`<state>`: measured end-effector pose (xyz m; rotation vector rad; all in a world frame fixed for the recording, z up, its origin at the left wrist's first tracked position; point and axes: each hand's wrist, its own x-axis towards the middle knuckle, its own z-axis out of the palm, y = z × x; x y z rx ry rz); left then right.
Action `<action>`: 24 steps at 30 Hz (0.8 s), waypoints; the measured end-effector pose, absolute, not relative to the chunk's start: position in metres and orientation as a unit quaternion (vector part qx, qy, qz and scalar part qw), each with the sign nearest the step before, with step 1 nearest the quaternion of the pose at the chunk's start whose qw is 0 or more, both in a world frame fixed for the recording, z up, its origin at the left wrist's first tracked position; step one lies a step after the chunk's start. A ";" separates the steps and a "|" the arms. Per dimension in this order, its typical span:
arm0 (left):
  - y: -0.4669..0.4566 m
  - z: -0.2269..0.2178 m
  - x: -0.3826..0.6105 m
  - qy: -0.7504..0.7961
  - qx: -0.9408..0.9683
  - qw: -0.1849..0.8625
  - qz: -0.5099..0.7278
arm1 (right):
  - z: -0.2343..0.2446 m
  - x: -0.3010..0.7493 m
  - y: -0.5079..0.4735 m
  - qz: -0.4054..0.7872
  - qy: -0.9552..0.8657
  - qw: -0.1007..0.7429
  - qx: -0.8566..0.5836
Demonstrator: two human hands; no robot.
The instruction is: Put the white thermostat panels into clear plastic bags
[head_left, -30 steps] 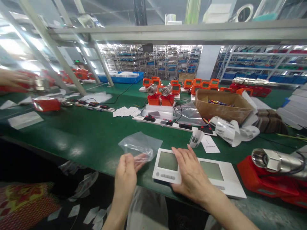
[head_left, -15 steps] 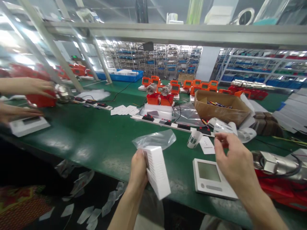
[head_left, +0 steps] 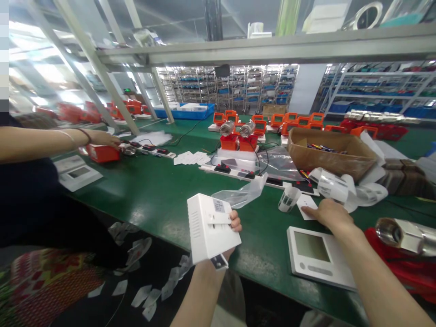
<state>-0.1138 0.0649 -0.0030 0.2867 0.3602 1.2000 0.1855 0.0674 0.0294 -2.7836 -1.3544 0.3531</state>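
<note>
A white unit (head_left: 209,233) is gripped in the left hand (head_left: 229,227), lifted off the green bench (head_left: 150,190) at the near edge and turned so that its back, with a small label, faces the camera; only the fingertips (head_left: 235,223) are seen, curled round its right edge. At 1 o'clock from this unit, a clear bag (head_left: 243,193) lies on the bench, apparently trailing from behind the unit; whether it is held cannot be told.

The right hand (head_left: 329,213) is laid palm down on the bench, fingers loosely bent, its fingertips touching a small white card (head_left: 305,205). Whether the card is pinched cannot be told. Just beside the card at 9 o'clock stands a small label roll (head_left: 289,198). At 6 o'clock from the hand, a second white unit (head_left: 318,255) lies flat, screen up, partly crossed by the forearm.

At 3 o'clock from that unit a metal valve (head_left: 403,235) rests on a red body (head_left: 405,268). Farther off, at 12 o'clock from the right hand, curled label strips (head_left: 335,187) lie before a cardboard box (head_left: 329,152). At 11 o'clock two red devices (head_left: 238,141) sit on a white block, with a power strip (head_left: 238,172) in front.

At the far left, another person's arm (head_left: 44,141) is stretched over the bench, the hand (head_left: 104,137) resting on a red device (head_left: 102,153).
</note>
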 end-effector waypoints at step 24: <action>0.065 0.020 -0.095 0.213 -0.021 0.777 0.591 | 0.083 0.099 -0.035 -0.225 -0.604 0.431 -0.631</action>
